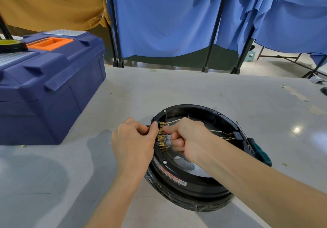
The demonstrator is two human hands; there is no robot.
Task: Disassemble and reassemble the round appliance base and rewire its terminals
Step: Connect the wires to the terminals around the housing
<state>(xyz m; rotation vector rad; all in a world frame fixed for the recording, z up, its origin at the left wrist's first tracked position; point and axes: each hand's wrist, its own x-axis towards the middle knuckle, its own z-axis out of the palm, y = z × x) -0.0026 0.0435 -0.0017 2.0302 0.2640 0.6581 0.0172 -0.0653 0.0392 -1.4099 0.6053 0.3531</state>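
Reaches forward with 2 bare forearms, the left from bottom centre, the right from the lower right. Curls the left hand (134,139) knuckles-up, thumb and fingers pinching the near-left edge of the round base (194,107). Holds the right hand (187,137) just beside it, index and thumb pinching a brass terminal (161,130), other 3 fingers curled.

Left hand (134,139), right hand (189,137): bare. Left forearm (113,201), right forearm (256,183): bare too, up to near edge of view.
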